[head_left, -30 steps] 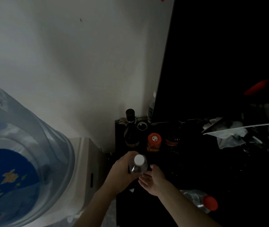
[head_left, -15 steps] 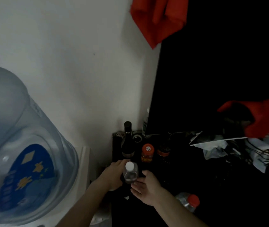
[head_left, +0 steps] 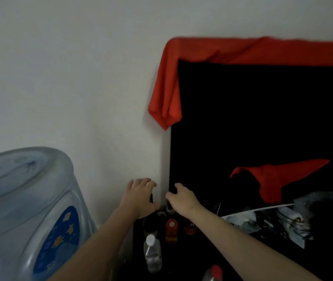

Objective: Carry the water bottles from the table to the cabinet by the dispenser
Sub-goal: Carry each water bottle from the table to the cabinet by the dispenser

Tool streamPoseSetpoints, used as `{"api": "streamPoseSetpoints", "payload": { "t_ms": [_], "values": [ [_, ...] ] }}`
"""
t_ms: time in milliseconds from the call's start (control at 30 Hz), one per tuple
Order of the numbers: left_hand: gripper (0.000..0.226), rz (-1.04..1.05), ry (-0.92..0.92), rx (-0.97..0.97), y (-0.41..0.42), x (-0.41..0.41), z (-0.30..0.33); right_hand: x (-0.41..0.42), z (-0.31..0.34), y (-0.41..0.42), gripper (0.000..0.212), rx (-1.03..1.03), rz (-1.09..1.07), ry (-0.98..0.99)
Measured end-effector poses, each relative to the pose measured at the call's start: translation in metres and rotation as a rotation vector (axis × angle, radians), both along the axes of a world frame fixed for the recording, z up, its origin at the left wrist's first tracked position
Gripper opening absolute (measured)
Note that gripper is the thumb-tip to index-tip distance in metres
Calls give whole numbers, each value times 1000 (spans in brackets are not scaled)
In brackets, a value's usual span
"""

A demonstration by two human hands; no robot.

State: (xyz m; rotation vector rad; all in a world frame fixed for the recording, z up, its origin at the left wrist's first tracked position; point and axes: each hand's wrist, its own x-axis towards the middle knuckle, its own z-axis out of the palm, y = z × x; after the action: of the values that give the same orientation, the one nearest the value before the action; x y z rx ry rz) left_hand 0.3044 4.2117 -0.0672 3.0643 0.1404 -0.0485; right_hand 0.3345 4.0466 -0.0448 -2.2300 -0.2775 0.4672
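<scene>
Bare skin only in both grips: left hand (head_left: 140, 196) and right hand (head_left: 182, 199) spread, holding nothing, reaching toward the wall corner. Below them, clear bottle (head_left: 152, 254) upright on the dark cabinet (head_left: 181, 266), seemingly just set down beside the dispenser jug (head_left: 25, 209). Nearer right, a red-capped bottle (head_left: 213, 273).

Clear bottle (head_left: 152, 254) with white cap — upright on the dark cabinet top (head_left: 181, 266). Second bottle (head_left: 212, 274), red-capped, at the bottom edge — pose unclear.
</scene>
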Motion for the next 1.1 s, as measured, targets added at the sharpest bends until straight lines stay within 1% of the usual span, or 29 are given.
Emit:
{"api": "streamPoseSetpoints", "payload": {
  "t_ms": [33, 100, 167, 267, 367, 467, 633, 767, 833, 1000, 1100],
  "values": [
    [73, 1, -29, 29, -8, -1, 9, 0, 9, -8, 58, -110, 57, -145],
    [77, 3, -67, 78, -29, -5, 24, -3, 18, -27, 70, -283, 107, -360],
    [77, 11, -94, 108, -51, -11, 33, -8, 22, -49, 78, -390, 95, -473],
    [76, 30, -117, 115, -88, -25, 41, -20, 25, -90, 87, -465, 70, -538],
    [79, 57, -109, 93, -129, -42, 41, -32, 26, -136, 88, -526, 82, -552],
    [81, 93, -62, 62, -172, -60, 39, -44, 25, -186, 88, -577, 79, -571],
    [83, 81, 79, 34, -234, -91, 43, -78, 20, -260, 87, -654, 81, -492],
    [81, 54, 29, -28, -276, -103, 64, -104, 31, -307, 85, -638, 17, -492],
    [80, 15, 15, -57, -300, -113, 68, -121, 39, -329, 85, -636, -9, -464],
    [80, -123, 34, 4, -346, -140, 66, -168, 49, -383, 79, -610, -92, -358],
    [79, -215, 25, 1, -379, -156, 65, -200, 44, -413, 81, -597, -224, -314]
  ]
}}
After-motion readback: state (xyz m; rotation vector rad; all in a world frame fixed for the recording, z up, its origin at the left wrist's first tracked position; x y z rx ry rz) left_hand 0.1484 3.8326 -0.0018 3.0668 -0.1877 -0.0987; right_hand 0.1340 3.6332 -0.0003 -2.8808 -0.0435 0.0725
